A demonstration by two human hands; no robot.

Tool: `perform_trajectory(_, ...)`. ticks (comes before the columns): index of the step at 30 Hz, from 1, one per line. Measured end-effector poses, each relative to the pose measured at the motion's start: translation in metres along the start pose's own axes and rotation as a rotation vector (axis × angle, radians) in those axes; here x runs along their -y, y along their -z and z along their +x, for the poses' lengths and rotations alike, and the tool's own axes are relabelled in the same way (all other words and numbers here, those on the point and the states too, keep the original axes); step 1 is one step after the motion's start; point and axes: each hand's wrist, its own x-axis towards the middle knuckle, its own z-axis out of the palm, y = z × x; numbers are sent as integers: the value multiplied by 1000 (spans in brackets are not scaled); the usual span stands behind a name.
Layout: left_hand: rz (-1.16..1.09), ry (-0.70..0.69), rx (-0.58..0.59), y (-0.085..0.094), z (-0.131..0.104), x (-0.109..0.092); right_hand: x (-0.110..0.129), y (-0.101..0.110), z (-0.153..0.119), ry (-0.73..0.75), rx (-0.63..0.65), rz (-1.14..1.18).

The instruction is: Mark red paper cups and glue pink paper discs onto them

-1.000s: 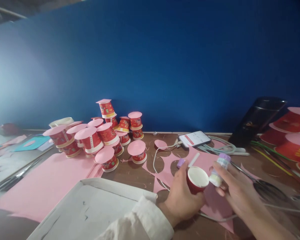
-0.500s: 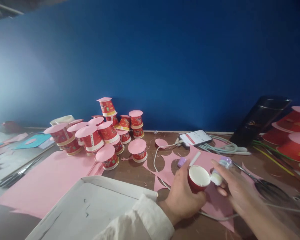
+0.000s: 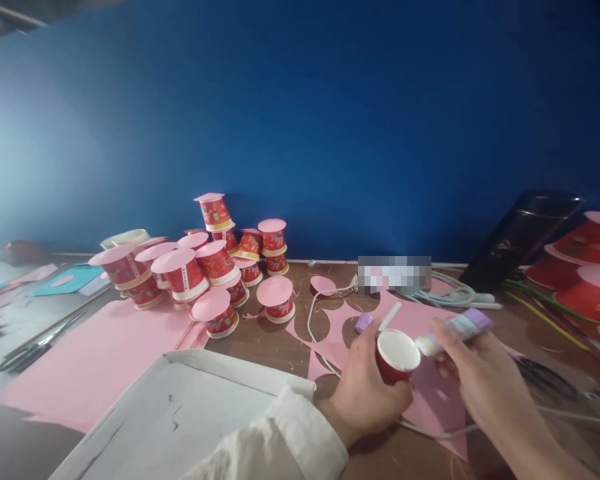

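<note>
A: Far left first. We log silver-and-black metal scissors (image 3: 40, 343) beside flat pink paper sheets (image 3: 95, 367). Trouble?

B: Little, we judge; both lie well apart from the hands. The shallow white cardboard tray (image 3: 195, 400) is different: the white cloth sleeve (image 3: 305, 433) lies over its near right part, so a swing of that forearm could shove it.

A: And behind it, the cluster of red printed paper cups with pink paper tops (image 3: 185, 277)?

B: Stacked, one perched high. A jolt to the table could topple it.

A: Now the left hand (image 3: 365, 393).

B: Fingers and thumb wrap the wall of a red paper cup with a white round end (image 3: 398, 353), held above the table, just left of the other hand's tool. Squeezed too hard, thin paper could buckle.

A: Under the two hands we note a pink paper sheet with round cut-outs (image 3: 433, 393). Drips could spot it.

B: Agreed. The right hand (image 3: 490, 380) grasps a white-and-purple plastic glue stick (image 3: 460, 330), its pale end pointed at the cup's right rim. Touching or just short, we cannot tell. Heavy pressure could tilt the cup or smear the left fingers.

A: Last, right?

B: Black looped handles (image 3: 547, 377) beside the right wrist; a careless sweep could catch them.
</note>
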Motion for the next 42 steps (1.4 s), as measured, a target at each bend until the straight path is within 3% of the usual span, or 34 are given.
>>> perform_trajectory(3,-4,-32,15,2,0,-4,7,6,0,7,-55,-136)
perform_trajectory(10,-30,-60,-1,1,0,-6,18,1,-9,115,-26,32)
perform_trajectory(21,-53,-49,13,2,0,-11,26,2,-9,157,-53,-69)
perform_trajectory(28,-61,-94,11,1,2,-9,20,1,-11,147,-45,-103)
perform_trajectory(37,-44,-100,-3,-1,1,-3,15,0,-12,248,-64,-223)
perform_trajectory(42,-44,-106,-11,-2,1,-2,12,1,-9,208,-76,-208)
